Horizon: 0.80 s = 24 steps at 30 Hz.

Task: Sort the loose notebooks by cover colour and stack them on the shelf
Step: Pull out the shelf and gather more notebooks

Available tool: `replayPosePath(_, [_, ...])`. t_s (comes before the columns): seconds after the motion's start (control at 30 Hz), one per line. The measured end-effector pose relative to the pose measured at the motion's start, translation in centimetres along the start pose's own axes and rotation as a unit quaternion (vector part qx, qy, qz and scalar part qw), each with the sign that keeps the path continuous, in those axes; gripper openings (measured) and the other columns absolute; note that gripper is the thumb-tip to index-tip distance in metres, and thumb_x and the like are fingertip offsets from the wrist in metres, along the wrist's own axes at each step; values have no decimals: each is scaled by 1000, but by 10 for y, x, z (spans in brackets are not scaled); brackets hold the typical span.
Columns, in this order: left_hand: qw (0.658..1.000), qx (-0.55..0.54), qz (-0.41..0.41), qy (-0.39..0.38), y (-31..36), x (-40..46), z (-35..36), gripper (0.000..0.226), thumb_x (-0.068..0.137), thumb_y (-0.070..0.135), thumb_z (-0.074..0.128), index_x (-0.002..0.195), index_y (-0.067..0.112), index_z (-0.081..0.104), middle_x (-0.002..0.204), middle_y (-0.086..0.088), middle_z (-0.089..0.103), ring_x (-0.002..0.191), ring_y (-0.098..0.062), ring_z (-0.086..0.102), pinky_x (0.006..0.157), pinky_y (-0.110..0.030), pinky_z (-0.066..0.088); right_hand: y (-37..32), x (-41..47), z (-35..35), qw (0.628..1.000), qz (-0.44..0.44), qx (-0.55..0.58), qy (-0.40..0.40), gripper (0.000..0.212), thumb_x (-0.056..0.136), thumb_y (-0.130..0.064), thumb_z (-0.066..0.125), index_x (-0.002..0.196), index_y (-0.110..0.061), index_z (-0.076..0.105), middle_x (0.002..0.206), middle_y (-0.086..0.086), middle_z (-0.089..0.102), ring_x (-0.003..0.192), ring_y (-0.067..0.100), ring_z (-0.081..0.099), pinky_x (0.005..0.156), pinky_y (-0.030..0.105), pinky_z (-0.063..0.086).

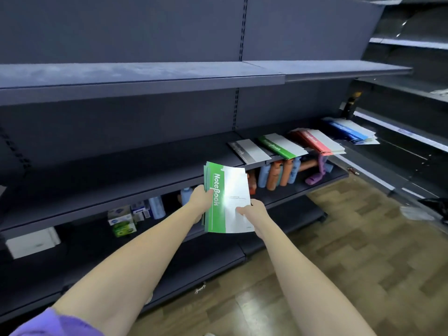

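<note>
Head view, step in hand: a small sheaf of green notebooks (226, 200) is held in front of the shelf (145, 163); by the look of it, green is being gathered to join its pile.
Left hand (201, 202): grips the sheaf's green spine edge, thumb on the cover, fingers hidden behind.
Right hand (253, 212): pinches the white lower corner, thumb on top.
Task's thing: the sheaf hangs in mid-air near frame centre, clear of the shelf.
Sorted piles, toward 2 o'clock of the sheaf: grey pile (249, 151), green pile (282, 146), red pile (320, 141), blue pile (351, 132), side by side.
Next move calls for: carrying the sheaf up toward 2 o'clock and squaring it on the green pile.
In the way: grey and red piles flank it closely, and all the piles overhang the shelf edge.
Other things: bottles (278, 175) at 3 o'clock on the lower shelf; small boxes (123, 219) at 9 o'clock.
</note>
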<state>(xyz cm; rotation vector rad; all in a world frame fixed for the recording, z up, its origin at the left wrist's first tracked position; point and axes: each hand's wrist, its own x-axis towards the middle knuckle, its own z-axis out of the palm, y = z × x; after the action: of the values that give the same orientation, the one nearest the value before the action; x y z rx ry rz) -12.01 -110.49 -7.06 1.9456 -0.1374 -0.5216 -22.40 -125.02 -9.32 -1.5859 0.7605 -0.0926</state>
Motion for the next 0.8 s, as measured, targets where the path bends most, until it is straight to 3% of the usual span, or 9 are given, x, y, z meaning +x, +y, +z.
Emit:
replayPosePath(0.07, [1000,-18,2,-7,10,9,16,22,104,26,46,115,9,54,111,-11,63,98,-29,63,70,-32,49,-2,8,-16,998,-16,4,67,32,84,-8,72,114,-5,64,104,6,70,85,20,61,65,28,46])
replayPosePath(0.13, [999,-37,-3,-34,22,19,31,20,104,27,47,112,10,53,109,-10,66,95,-29,65,63,-35,52,-8,17,-34,991,-26,-2,130,35,79,-12,79,110,-10,62,102,2,66,87,18,59,64,29,45])
replayPosePath(0.27, [992,-91,-7,-83,49,53,56,18,104,20,50,118,9,54,114,-9,66,92,-22,65,79,-37,53,-26,53,-76,984,-10,-15,175,39,77,-13,82,110,-14,62,106,3,66,95,21,59,73,31,47])
replayPosePath(0.37, [990,-102,0,-96,68,78,71,14,103,18,50,116,14,54,113,-9,67,101,-29,65,89,-45,54,-42,86,-102,984,-4,-38,175,37,77,-14,83,109,-13,63,106,5,67,98,25,61,77,34,51])
replayPosePath(0.53, [991,-103,-7,-85,94,123,97,38,100,21,48,137,14,44,134,-10,58,117,-30,59,100,-50,48,-67,127,-136,952,-8,-195,235,22,83,-16,67,100,-19,53,95,3,61,87,26,59,63,32,42])
replayPosePath(0.67, [992,-120,-5,-43,116,136,107,11,101,10,45,110,12,51,108,-13,64,90,-28,65,68,-35,54,-73,150,-169,953,-31,-171,247,22,86,-9,59,104,-16,48,94,4,57,90,27,56,67,33,39])
replayPosePath(0.8, [991,-135,-11,-15,128,151,121,12,102,5,43,108,10,51,107,-16,65,78,-24,64,58,-32,52,-79,167,-198,958,-74,-144,237,30,87,-8,60,116,-11,53,99,4,59,92,25,54,73,31,36])
